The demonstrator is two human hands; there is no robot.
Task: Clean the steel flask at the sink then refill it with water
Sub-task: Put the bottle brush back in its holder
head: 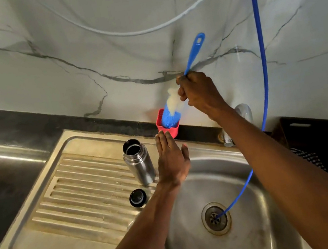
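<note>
The steel flask (139, 161) stands upright and uncapped on the ribbed drainboard (78, 190) left of the sink bowl (212, 192). Its black cap (137, 198) lies just in front of it. My right hand (199, 91) grips the blue handle of a bottle brush (172, 109), whose blue and white bristles dip into a small red holder (162, 124) at the back edge. My left hand (172, 160) is flat with straight fingers, right of the flask, its fingertips near the red holder's front.
A thin blue hose (265, 75) runs down from above into the drain (215, 218). The chrome tap (244, 112) stands behind my right forearm. A dark crate (324, 144) sits to the right of the sink. Marble wall behind.
</note>
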